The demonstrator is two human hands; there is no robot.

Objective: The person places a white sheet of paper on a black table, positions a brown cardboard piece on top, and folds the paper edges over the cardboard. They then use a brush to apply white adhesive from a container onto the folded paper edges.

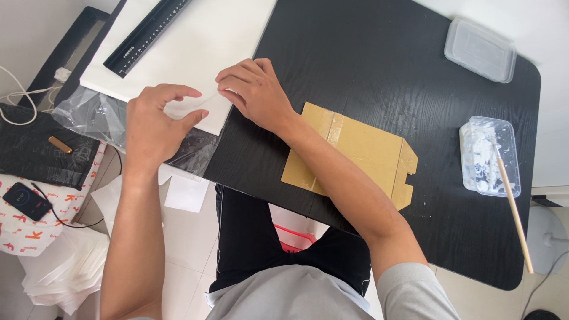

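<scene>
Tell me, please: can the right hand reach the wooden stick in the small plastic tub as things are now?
Probably yes. The right hand rests on the white sheet, and the bare black table lies between it and the wooden stick; only the flat cardboard piece lies under the forearm.

Both hands on white sheet

White sheet, flat, overhanging the black table's left edge

Black wood-grain table w/ rounded corners, pale tiled floor, bright daylight.
</scene>
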